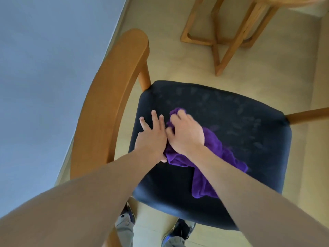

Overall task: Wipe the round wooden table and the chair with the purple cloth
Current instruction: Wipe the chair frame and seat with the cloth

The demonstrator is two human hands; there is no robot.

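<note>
The chair has a dark padded seat (231, 125) and a curved wooden backrest (110, 97) on its left. The purple cloth (219, 155) lies crumpled on the seat's left half and trails toward the front edge. My right hand (187, 134) presses down on the cloth, fingers curled into its upper end. My left hand (153, 138) lies flat on the seat just left of the cloth, fingers spread, its thumb touching the cloth's edge. The round wooden table's edge (302, 1) shows at the top right, above its crossed legs (229, 32).
A grey-blue wall (44, 77) runs down the left side, close behind the chair's backrest. Beige floor (167, 50) lies between chair and table. My shoes (179, 230) stand at the chair's front edge. A wooden chair rail (309, 114) sticks out at the right.
</note>
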